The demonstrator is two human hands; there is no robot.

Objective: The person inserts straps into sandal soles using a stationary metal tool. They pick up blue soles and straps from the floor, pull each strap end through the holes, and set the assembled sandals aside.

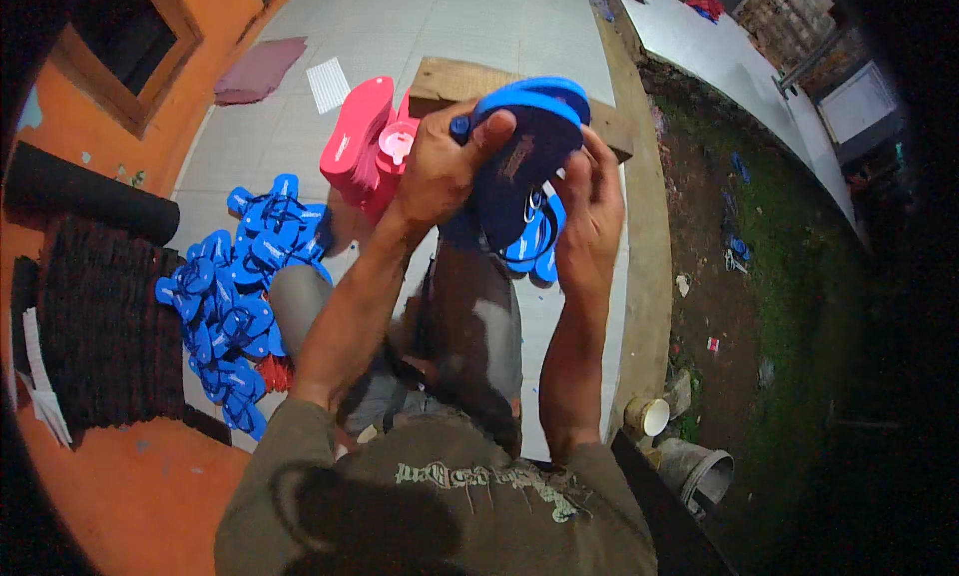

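In front of my chest is a pair of flip-flops (524,161), laid together, with dark navy faces and bright blue edges. My left hand (445,166) is closed round their left side, its thumb lying on the navy face. A small dark blue knob shows beside that thumb. My right hand (591,201) grips the right edge with thumb and fingers. Below the held pair, more blue flip-flops (544,241) with dark straps lie on the floor, partly hidden. Behind my hands stands a wooden block (460,76).
Many blue flip-flops (235,286) are heaped on the tiled floor (400,21) to my left. Pink soles (358,136) stand stacked beside the wooden block. A tall stack of dark sheets (105,326) sits far left. Past the floor's right edge are soil and a bucket (707,476).
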